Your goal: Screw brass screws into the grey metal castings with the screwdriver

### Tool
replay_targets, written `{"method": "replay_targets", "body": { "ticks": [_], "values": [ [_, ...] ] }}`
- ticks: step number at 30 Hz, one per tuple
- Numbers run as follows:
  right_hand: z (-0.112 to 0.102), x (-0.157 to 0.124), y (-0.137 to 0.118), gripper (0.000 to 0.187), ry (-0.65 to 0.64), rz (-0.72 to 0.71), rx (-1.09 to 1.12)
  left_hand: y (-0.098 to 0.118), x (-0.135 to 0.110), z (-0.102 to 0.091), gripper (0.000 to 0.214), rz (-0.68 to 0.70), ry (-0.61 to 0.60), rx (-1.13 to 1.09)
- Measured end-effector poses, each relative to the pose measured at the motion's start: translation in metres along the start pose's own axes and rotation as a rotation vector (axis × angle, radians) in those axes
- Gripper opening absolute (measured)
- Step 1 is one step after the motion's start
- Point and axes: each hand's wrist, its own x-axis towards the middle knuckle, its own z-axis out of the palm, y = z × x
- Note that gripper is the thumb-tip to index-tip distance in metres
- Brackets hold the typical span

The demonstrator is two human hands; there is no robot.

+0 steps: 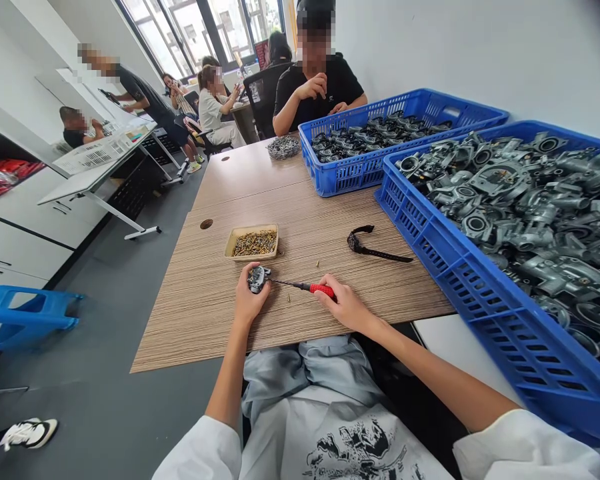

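Note:
My left hand (250, 299) is closed around a small grey cast-metal part (258, 279) just above the table's near side. In my right hand (344, 305) is a screwdriver (321, 289) with a red and black handle. Its thin dark shaft points left, and the tip meets the right side of the metal part; the exact contact spot is too small to make out. Behind my left hand stands a cream tray (227, 252) filled with small brass-coloured pieces. Two loose brass pieces lie near the screwdriver, one (289, 298) below its shaft and another (317, 263) beyond it.
A black wristwatch (357, 245) lies right of the tray. On the right, a blue crate (430, 250) is heaped with grey metal castings; another blue crate (325, 179) holds darker ones. Across the table a person (325, 87) sits by a pile of small metal parts (283, 148).

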Motion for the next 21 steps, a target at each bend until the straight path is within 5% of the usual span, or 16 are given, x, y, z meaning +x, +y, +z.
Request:
{"method": "replay_targets", "body": {
  "ticks": [21],
  "values": [
    [-0.0003,-0.0018,-0.0014,0.020,-0.025,0.018,-0.023,0.0005,0.0002,0.0005,0.047,-0.005,0.008,-0.006]
  ]
}}
